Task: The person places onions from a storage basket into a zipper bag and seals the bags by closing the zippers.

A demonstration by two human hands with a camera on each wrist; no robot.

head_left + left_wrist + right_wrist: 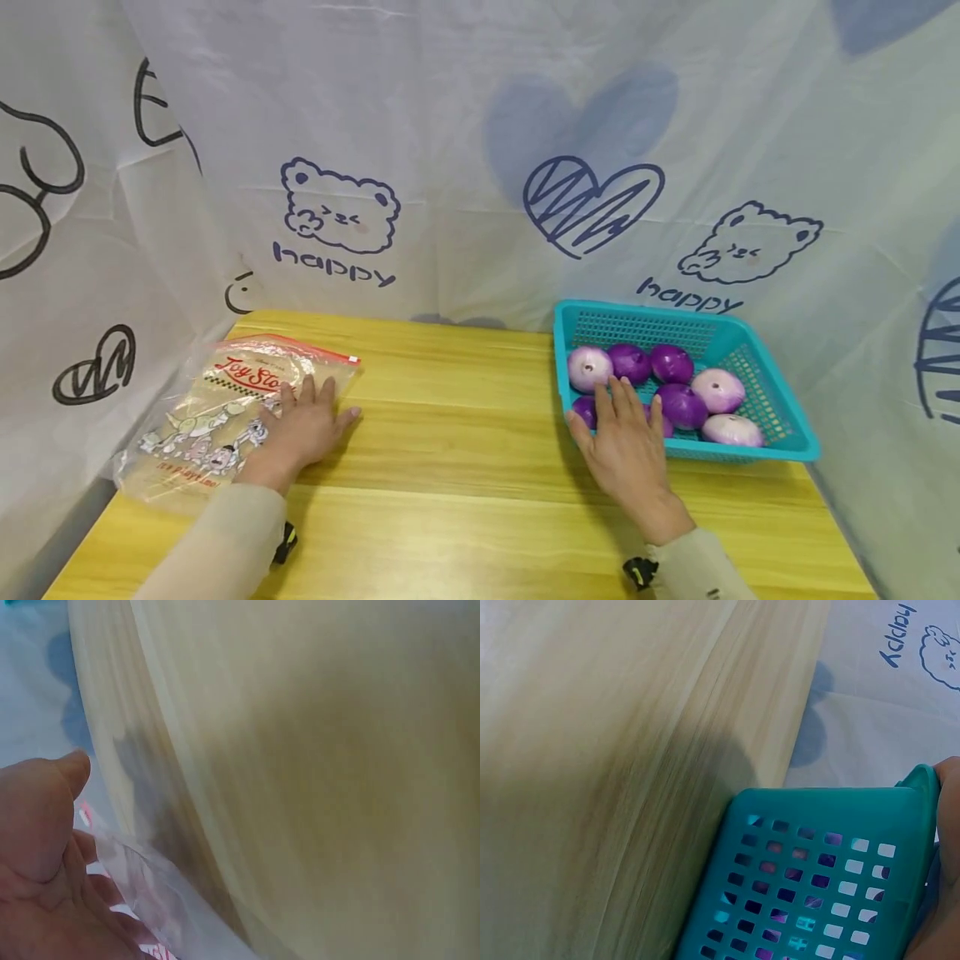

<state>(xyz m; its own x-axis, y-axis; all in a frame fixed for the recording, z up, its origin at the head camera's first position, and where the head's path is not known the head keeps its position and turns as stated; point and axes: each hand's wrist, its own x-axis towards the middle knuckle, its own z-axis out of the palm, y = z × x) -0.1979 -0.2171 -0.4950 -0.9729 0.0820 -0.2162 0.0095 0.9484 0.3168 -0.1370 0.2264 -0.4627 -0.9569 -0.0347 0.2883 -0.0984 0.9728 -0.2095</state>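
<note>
On the left lies a clear zip bag (191, 417) with a red top strip, a white slider and cartoon print. My left hand (303, 425) is over its right side, fingers spread and thumb out; in the left wrist view the bag's plastic edge (172, 900) lies by the fingers. At the right, a teal plastic basket (750, 452) holds several red onions (682, 407), some deep purple, others pale. My right hand (626, 450) reaches over the basket's near rim, fingers extended above the onions, hiding some of them. Neither hand grips anything.
Both things rest on a yellow wood-grain table (450, 450). A pale cloth (450, 125) printed with hearts, bears and the word "happy" hangs behind and at both sides. Dark wrist straps (641, 572) show at the sleeves.
</note>
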